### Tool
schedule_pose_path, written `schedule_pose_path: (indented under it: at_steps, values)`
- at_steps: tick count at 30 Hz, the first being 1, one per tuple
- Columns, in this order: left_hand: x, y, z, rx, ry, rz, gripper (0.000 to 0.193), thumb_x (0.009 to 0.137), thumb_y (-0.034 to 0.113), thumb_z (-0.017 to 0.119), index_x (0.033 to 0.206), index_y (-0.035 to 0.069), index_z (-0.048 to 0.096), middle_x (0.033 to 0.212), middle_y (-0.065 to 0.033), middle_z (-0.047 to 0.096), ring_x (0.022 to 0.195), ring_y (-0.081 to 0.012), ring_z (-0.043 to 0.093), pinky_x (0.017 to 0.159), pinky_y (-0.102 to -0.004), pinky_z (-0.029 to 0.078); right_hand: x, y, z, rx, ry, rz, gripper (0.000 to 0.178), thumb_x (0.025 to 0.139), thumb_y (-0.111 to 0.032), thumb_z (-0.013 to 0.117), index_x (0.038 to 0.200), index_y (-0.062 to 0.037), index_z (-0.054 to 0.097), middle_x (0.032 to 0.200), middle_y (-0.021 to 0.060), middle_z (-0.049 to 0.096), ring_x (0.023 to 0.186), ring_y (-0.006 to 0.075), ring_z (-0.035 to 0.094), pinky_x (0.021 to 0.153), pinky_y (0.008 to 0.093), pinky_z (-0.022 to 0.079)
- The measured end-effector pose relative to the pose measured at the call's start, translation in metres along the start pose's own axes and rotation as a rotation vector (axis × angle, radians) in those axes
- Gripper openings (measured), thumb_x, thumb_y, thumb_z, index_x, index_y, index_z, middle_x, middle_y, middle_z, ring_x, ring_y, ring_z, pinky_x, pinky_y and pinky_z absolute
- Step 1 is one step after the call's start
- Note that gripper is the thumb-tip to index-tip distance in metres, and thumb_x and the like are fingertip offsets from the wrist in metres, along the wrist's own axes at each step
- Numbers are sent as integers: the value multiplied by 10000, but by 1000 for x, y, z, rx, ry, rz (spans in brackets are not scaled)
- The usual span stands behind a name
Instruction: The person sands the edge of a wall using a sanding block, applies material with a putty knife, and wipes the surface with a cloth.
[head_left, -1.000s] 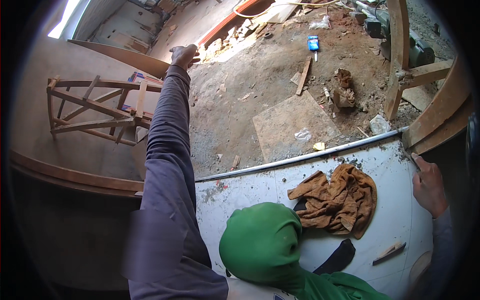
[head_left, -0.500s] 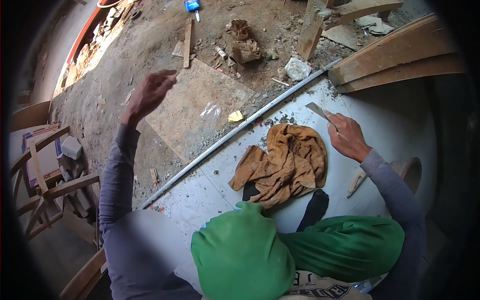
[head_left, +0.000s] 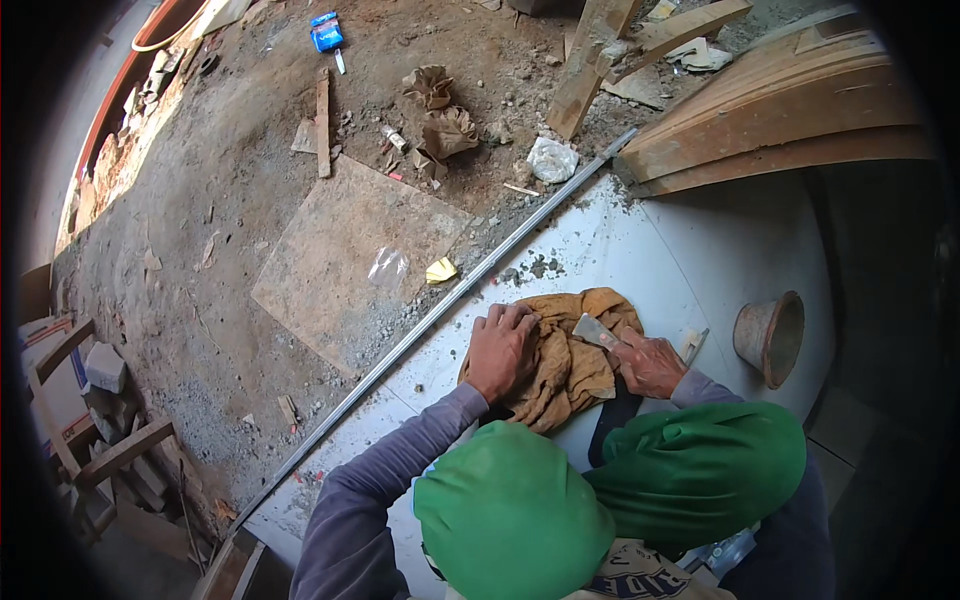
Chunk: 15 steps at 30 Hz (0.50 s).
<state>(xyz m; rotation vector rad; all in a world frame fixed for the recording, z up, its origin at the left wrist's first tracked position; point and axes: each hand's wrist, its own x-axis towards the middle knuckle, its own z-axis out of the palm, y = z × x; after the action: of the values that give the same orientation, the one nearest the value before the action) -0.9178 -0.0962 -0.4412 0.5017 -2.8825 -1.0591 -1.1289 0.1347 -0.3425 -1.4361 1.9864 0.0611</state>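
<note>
A crumpled brown cloth (head_left: 570,375) lies on the white tiled floor in front of my green-clad knees. My left hand (head_left: 503,352) is on its left side, fingers bent and closed on the fabric. In my right hand (head_left: 648,362) is a putty knife (head_left: 594,330), gripped by its handle, its flat blade over the cloth's right part and pointing up and to the left. Whether the blade touches the cloth I cannot tell. The handle is mostly hidden by my fingers.
A long metal straightedge (head_left: 440,315) runs diagonally along the tile edge. Beyond it lie bare dirt, a dusty square tile (head_left: 340,260) and a yellow scrap (head_left: 440,270). A bucket (head_left: 770,338) lies at right, near a wooden frame (head_left: 760,140). Mortar crumbs (head_left: 540,267) dot the tiles.
My left hand has come down from above the dirt onto the cloth. My right hand has brought the putty knife back toward me, over the cloth. The view has shifted somewhat.
</note>
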Motion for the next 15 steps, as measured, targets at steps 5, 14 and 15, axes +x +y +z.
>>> schedule_pose_path:
  at_steps: [5,14,15]
  values:
    - [12,-31,-31,-122,-163,-8,390,878,227,807,1254,131,776,1249,-86,715,1094,-315,660,927,-440,562,18,-17,-59,584,191,247,456,907,-67,588,1322,-24,772,897,200,723,771,302,699,761,414,575]
    - [168,37,-147,-82,-407,332,364,1020,238,736,1288,-9,727,1113,-203,780,993,-348,778,885,-422,612,26,51,-54,1353,643,381,446,1056,-167,642,1456,31,658,789,-11,622,546,15,446,490,226,365]
    - [182,44,-151,-23,-450,337,373,1028,255,733,1293,-8,724,1113,-194,783,994,-330,780,880,-411,613,34,58,-48,1370,621,373,446,1056,-167,642,1456,31,658,789,-11,622,546,15,446,490,226,365]
